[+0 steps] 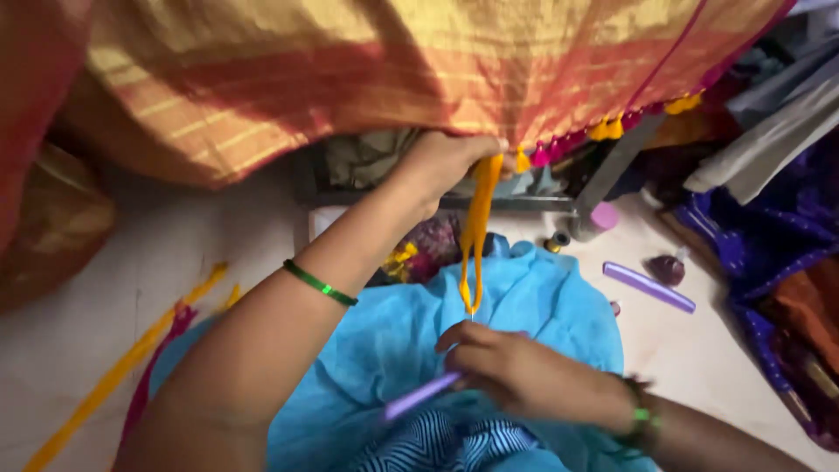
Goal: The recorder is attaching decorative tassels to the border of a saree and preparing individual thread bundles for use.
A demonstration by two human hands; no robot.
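Up at the hem of the orange-gold saree point(367, 79), the left hand point(446, 162) pinches the cloth edge, fingers closed on it and on the top of a yellow thread bundle point(476, 236) that hangs straight down from that hem. Below the hem, the right hand point(507, 367) is closed around a purple tool point(419, 395), its fingertips at the lower end of the yellow thread bundle. Both hands work over a blue cloth point(376, 350) spread beneath the hem. Along the hem to the right hang yellow and pink tassels point(603, 131). Right of the blue cloth, lower than the hem, lie a purple comb point(648, 287) and small thread spools point(557, 240).
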